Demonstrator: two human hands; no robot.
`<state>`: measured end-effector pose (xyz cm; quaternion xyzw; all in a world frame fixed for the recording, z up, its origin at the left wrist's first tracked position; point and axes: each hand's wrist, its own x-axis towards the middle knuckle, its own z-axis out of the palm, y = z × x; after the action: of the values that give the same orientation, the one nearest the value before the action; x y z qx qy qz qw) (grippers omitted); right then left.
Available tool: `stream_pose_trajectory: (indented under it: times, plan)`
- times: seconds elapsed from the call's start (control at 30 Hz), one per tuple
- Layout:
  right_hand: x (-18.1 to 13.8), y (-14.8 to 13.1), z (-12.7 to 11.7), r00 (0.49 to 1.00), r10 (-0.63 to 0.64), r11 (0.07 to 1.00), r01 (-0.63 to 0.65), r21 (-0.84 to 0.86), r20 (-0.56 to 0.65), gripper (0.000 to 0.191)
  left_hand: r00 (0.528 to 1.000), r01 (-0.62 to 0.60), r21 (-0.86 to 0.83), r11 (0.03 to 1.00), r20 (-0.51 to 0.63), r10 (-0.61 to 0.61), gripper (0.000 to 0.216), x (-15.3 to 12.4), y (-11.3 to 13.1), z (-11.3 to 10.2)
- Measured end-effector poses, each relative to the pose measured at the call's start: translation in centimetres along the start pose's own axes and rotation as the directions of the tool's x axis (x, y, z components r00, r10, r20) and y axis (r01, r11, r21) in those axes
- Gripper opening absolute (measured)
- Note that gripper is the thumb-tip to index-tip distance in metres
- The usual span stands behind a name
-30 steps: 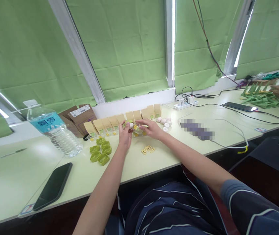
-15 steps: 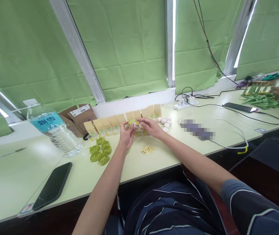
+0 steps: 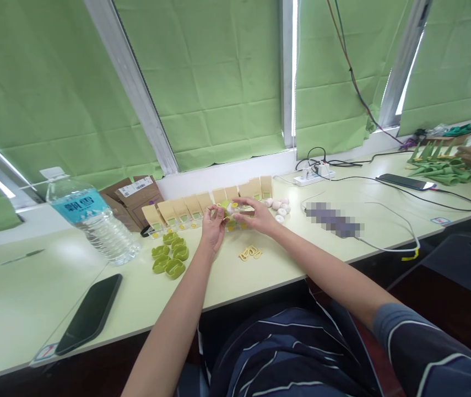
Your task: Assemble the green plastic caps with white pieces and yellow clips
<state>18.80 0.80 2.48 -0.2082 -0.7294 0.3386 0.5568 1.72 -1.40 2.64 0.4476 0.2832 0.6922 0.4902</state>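
I pinch a small clear packet [image 3: 235,212] between both hands, left hand [image 3: 212,227] and right hand [image 3: 255,216] fingers closed on opposite ends, steadying it above the surface [image 3: 227,275]; green pieces [image 3: 169,255] lie at nine o'clock.

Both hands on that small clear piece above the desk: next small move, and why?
Probably lower it toward the row of tan cards. The left hand and right hand pinch the small clear piece together, just above the desk, directly in front of that row.
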Motion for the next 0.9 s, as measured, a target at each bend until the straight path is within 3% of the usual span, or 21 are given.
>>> stream_pose_trajectory:
  times: [0.2, 0.43, 0.9]
  plan:
    - [0.17, -0.11, -0.36, 1.0, 0.003, 1.0, -0.003, -0.007, -0.022, 0.051, 1.0, 0.01, 0.006, 1.0, 0.01, -0.01, 0.064, -0.03, 0.08, 0.04]
    - [0.21, -0.05, -0.4, 1.0, 0.011, 0.999, -0.011, 0.03, -0.024, 0.05, 1.0, -0.013, 0.037, 0.999, 0.019, 0.012, 0.052, 0.16, -0.19, -0.15]
    - [0.35, 0.59, -0.27, 1.0, 0.018, 0.998, -0.019, 0.058, 0.014, 0.053, 1.0, -0.011, 0.02, 1.0, -0.01, 0.011, 0.05, 0.37, -0.41, -0.37]
